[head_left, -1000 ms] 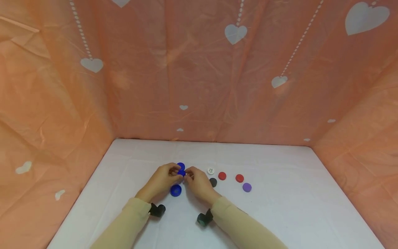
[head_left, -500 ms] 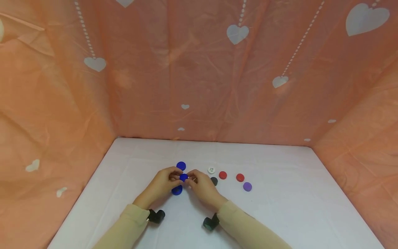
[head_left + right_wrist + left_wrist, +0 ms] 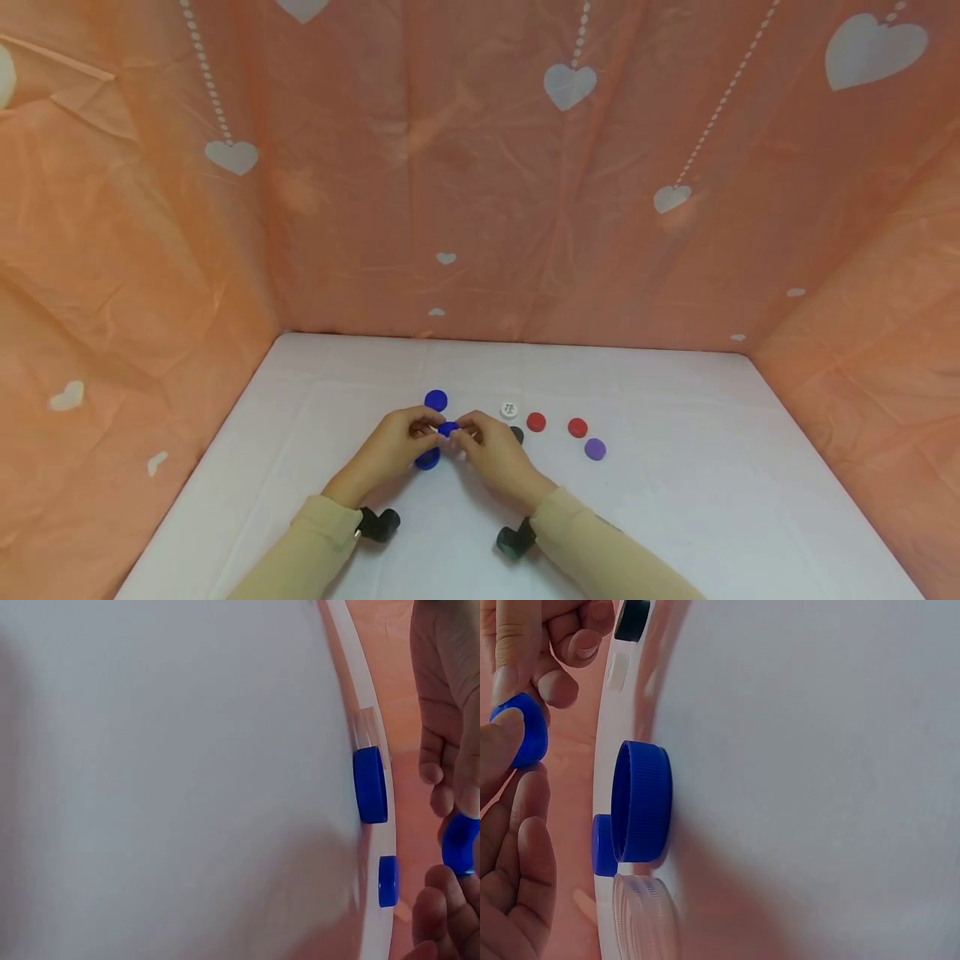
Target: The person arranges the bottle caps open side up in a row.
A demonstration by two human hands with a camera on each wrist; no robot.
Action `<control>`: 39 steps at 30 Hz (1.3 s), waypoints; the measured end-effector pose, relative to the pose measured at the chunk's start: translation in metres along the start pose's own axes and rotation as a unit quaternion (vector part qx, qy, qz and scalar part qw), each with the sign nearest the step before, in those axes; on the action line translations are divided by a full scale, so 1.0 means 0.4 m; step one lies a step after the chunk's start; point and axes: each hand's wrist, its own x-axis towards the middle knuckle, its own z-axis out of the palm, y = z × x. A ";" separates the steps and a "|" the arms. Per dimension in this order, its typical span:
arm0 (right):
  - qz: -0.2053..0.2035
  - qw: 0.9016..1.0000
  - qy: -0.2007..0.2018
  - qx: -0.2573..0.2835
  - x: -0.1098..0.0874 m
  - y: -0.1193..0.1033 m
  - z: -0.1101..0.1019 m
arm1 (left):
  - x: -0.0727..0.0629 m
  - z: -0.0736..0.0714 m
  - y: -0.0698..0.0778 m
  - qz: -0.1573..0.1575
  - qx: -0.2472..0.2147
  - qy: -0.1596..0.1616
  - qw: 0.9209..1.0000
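I'm pinching a small blue cap (image 3: 447,428) with left hand (image 3: 393,439) and right hand (image 3: 495,447), oval running sideways, kinda more edge-on than before.

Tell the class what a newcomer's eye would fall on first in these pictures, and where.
Probably the orange sheet printed with white hearts, rising behind and beside the white table. Then the small round blue plastic cap pinched between the left hand and the right hand, above the table. Two round red plastic caps also stand out, lying to the right of the hands.
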 end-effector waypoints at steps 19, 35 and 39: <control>0.018 1.000 -0.021 0.013 0.001 0.012 -0.014 | -0.001 -0.001 -0.001 0.002 -0.008 -0.005 1.000; -0.015 1.000 -0.005 0.007 -0.001 0.016 -0.004 | -0.003 0.001 -0.005 0.007 -0.024 0.008 1.000; -0.017 1.000 0.000 0.003 -0.002 0.013 -0.002 | -0.004 0.001 -0.008 0.014 -0.022 0.012 1.000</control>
